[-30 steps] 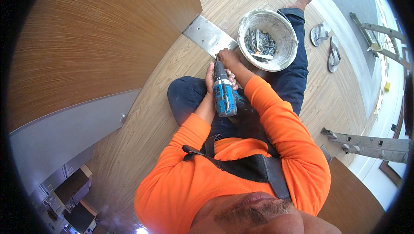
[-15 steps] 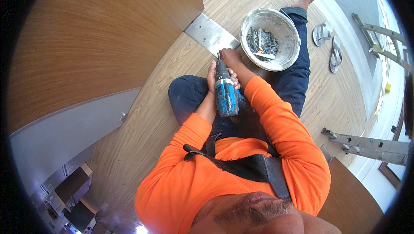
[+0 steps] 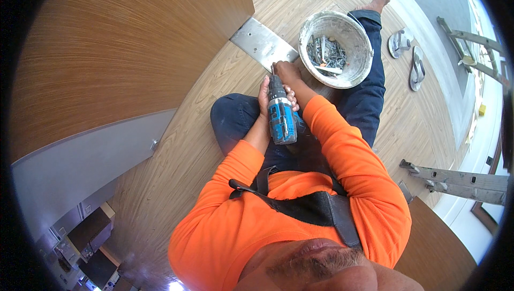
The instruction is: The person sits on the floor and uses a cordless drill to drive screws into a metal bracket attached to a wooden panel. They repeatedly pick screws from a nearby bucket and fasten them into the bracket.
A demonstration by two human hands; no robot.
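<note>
I sit on a wooden floor (image 3: 187, 157) with a blue cordless drill (image 3: 281, 121) upright between my knees. My left hand (image 3: 263, 94) wraps the drill's body from the left. My right hand (image 3: 287, 71) is closed around the drill's front end, right at the corner of a flat grey metal plate (image 3: 259, 42) that lies on the floor at the foot of a wooden door panel (image 3: 123, 39). The drill's tip is hidden under my right hand.
A white bucket (image 3: 357, 71) holding several screws and metal bits stands by my right knee. A pair of sandals (image 3: 408, 58) lies beyond it. Ladders lie at the right (image 3: 460, 178) and upper right (image 3: 471, 39). A grey wall panel (image 3: 80, 168) runs along the left.
</note>
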